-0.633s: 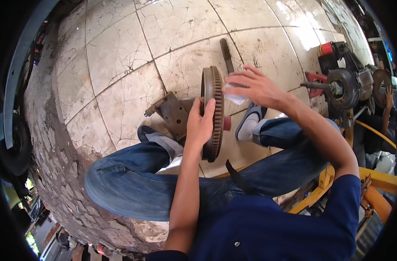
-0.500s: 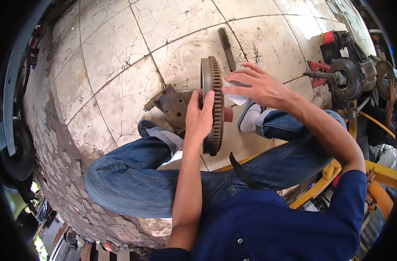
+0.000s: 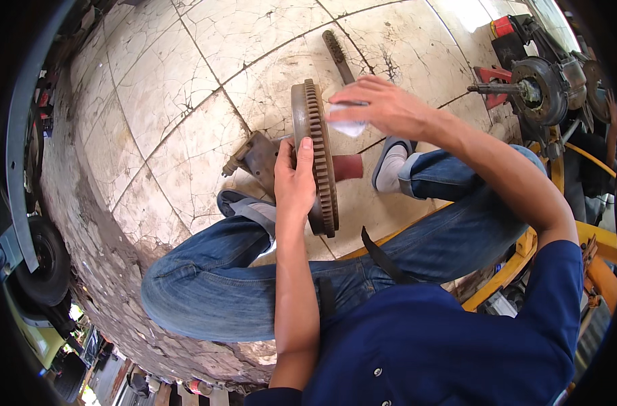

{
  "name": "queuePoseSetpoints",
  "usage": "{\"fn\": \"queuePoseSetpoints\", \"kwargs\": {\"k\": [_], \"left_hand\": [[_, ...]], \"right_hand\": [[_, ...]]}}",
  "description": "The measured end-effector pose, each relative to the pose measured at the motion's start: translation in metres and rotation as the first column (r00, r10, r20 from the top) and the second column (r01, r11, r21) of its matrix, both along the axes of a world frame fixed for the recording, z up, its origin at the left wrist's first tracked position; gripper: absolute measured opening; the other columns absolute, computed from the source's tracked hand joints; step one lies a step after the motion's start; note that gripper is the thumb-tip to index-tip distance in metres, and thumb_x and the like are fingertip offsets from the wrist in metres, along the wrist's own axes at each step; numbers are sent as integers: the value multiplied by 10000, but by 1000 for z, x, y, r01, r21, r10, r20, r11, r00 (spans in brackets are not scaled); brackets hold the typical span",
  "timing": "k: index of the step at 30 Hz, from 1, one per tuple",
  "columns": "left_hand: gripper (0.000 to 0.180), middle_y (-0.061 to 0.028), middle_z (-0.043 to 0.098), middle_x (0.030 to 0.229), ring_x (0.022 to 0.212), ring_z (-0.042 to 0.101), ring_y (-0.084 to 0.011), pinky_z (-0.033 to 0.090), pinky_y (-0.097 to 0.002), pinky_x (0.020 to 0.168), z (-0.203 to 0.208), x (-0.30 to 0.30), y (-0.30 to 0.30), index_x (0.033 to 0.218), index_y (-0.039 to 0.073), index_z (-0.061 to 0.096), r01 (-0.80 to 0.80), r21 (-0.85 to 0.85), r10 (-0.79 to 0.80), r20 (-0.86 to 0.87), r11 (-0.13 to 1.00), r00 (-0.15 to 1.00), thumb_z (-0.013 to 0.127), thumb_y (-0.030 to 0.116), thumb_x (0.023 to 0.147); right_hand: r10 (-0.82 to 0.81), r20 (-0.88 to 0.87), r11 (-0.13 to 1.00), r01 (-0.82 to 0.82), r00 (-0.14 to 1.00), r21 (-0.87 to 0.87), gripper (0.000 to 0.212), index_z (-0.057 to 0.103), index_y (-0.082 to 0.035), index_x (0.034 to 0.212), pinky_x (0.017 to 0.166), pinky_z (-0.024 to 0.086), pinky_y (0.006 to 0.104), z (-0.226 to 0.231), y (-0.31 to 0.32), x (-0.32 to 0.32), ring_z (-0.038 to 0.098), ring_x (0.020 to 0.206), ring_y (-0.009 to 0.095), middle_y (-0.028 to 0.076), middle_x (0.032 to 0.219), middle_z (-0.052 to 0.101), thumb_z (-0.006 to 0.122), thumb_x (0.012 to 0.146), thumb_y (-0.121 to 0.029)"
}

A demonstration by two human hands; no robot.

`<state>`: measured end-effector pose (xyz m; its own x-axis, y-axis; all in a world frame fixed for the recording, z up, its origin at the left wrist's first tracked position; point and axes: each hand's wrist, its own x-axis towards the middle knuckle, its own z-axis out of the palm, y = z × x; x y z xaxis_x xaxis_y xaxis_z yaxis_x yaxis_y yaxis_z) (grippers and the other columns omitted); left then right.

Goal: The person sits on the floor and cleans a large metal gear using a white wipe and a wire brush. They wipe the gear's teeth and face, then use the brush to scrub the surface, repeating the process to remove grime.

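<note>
Toothed wheel [image 3: 324, 163] on edge between person's feet, likely kept within easy reach of both arms. Left hand [image 3: 296, 179] clasps its rim, thumb on toothed side, presumably so wheel cannot tip or roll. Right hand [image 3: 393, 109] grips white cloth [image 3: 349, 127] just beside teeth; contact unclear. Brush [image 3: 338, 55] lies beyond on floor [image 3: 268, 40], perhaps parked to free fingers. Red tube [image 3: 348, 167] beside wheel, support unclear.

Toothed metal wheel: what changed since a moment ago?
The toothed wheel has shifted left toward the metal bracket, exposing more of the reddish cylinder. Nothing was grasped or released: the left hand still holds the wheel, the right hand the white cloth.
</note>
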<state>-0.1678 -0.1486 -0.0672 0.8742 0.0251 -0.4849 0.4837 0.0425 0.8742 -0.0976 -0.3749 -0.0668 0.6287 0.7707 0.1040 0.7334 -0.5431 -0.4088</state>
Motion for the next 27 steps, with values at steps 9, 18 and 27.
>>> {"fn": "queuePoseSetpoints", "kwargs": {"k": [9,18,27], "left_hand": [[394,-52,644,901,774,569,-108,477,-264,721,-5,-1,1,1116,7,589,57,-23,-57,4,998,998,555,390,1026],[378,-35,634,848,725,557,-78,465,-243,647,-3,-1,-2,1094,16,586,35,-91,-38,-31,995,999,572,386,1019],[377,-31,614,806,696,538,-82,452,-252,625,2,-1,-4,1035,16,576,37,-31,-37,-4,999,999,568,393,1020]], "right_hand": [[-200,-68,977,204,977,63,581,608,-290,1318,1069,447,401,7,-3,-7,583,1196,285,67,1330,602,607,837,35],[-120,-24,992,119,993,-32,678,589,-274,1342,1097,415,414,0,-3,-8,554,1228,282,58,1372,568,602,774,95],[-99,5,990,99,995,-100,650,599,-257,1310,1077,438,428,8,1,1,552,1234,302,56,1382,550,610,766,98]]}}
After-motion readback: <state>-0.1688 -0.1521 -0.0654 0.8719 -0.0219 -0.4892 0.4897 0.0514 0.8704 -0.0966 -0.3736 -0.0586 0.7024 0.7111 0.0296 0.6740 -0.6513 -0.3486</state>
